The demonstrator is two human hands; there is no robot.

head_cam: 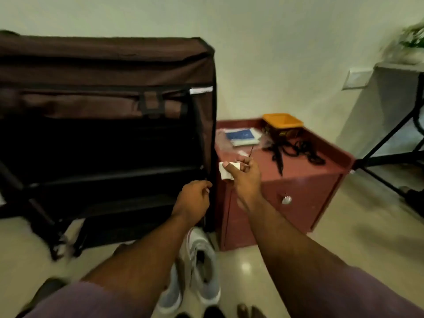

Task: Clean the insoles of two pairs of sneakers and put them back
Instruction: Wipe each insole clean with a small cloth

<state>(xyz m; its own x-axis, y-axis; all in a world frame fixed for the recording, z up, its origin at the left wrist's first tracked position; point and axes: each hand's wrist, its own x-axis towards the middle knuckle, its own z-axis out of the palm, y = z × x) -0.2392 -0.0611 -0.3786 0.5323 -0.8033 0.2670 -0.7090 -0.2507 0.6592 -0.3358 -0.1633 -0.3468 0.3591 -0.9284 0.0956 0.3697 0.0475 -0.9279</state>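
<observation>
Left hand pinching the zipper edge of the brown fabric shoe rack. Right hand gripping a white wipe (crumpled), near the red cabinet. White sneakers below, on the floor.

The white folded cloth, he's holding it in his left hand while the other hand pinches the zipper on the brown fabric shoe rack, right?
Not quite. The head view shows the white folded cloth held in the right hand, not the left. The left hand is the one whose fingers pinch at the zipper edge of the brown fabric shoe rack.
</observation>
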